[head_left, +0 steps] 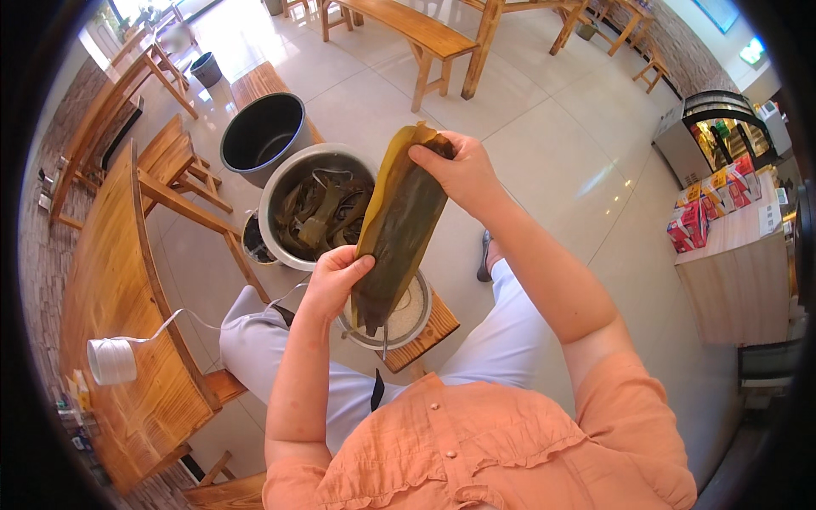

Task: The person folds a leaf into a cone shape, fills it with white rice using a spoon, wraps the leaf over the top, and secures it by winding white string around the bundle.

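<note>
Holding a long leaf (399,225), dark green-brown with a yellowish edge, slanted up in front of me. Left fingers (342,258) gripping it along the lower left edge, thumb flat on its face. Right fingers (459,148) closed on the top right end, thumb on the near side. Lower end overlaps the bowl (353,338) of white grains (414,313) in view; can't tell if they touch. Bowl sits at the near end of the low wooden counter (435,337). Just beyond: metal basin (270,204) with more leaves (314,219), then a black bucket (280,127). White string roll (112,362) off to my left, strand running toward my knee.
</note>
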Available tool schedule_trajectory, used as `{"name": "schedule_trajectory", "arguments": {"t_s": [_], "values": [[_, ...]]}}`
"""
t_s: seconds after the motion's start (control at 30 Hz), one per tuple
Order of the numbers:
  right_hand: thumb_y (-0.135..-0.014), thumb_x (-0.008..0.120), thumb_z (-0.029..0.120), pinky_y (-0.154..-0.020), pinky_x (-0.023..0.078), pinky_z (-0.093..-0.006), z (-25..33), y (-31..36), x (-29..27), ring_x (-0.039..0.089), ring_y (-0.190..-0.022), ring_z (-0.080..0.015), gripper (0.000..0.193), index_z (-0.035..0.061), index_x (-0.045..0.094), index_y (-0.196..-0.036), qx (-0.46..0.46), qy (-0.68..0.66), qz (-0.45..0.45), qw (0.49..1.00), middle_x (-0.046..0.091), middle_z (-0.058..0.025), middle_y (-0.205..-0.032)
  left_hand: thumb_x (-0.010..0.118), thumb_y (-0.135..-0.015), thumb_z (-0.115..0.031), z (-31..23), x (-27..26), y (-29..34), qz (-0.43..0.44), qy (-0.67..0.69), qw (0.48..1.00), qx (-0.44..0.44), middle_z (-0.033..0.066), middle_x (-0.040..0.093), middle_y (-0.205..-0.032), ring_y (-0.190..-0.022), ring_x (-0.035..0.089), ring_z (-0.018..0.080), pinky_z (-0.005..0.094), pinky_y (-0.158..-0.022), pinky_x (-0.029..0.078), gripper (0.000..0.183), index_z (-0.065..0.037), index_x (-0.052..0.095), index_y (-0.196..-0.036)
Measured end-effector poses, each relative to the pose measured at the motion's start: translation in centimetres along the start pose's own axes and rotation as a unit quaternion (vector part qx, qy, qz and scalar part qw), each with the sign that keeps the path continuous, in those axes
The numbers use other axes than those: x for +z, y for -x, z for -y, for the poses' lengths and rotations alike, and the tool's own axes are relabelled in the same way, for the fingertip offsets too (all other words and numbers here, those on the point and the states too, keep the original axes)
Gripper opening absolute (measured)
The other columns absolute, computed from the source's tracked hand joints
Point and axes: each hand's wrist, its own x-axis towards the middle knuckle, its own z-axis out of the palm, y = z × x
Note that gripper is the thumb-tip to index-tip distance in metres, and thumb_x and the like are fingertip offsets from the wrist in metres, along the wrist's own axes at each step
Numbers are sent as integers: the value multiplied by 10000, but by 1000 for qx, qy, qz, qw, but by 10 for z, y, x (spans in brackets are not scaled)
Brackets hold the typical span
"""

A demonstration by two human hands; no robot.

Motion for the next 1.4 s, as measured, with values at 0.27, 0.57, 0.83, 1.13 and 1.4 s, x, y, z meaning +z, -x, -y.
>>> {"name": "schedule_trajectory", "arguments": {"t_s": [0.27,0.57,0.83,1.13,1.4], "values": [[-797,631,129,-597,434,-215,6,15,19,529,-656,-54,159,-5,627,-882,-11,78,29,996,611,-5,-729,621,-823,-126,-36,31,-26,-46,-74,993,80,38,628,-866,-743,572,88,215,-684,460,241,49,589,-985],[-801,620,134,-588,424,-210,8,15,14,515,-640,-54,157,-4,626,-877,-7,95,25,995,602,0,-718,589,-847,-120,-16,18,-27,-5,43,999,25,31,625,-855,-716,573,85,225,-651,475,201,25,591,-986],[-800,621,129,-589,435,-216,3,14,14,526,-654,-55,162,-7,626,-887,-5,99,29,995,610,-6,-731,600,-831,-93,-24,32,-21,18,26,997,71,61,614,-969,-820,584,108,251,-758,480,283,22,546,-1084],[-786,607,148,-593,454,-237,4,18,20,542,-634,-88,222,-23,624,-927,2,87,47,995,628,-72,-716,561,-853,-82,-21,22,-23,46,141,989,17,70,614,-964,-822,598,128,267,-729,504,235,17,551,-1065],[-788,605,153,-591,449,-240,-3,18,18,541,-631,-90,221,-28,620,-913,10,86,40,995,622,-69,-704,604,-825,-78,-13,16,-23,50,72,996,12,54,624,-929,-803,593,110,257,-730,494,230,15,571,-1033]]}}
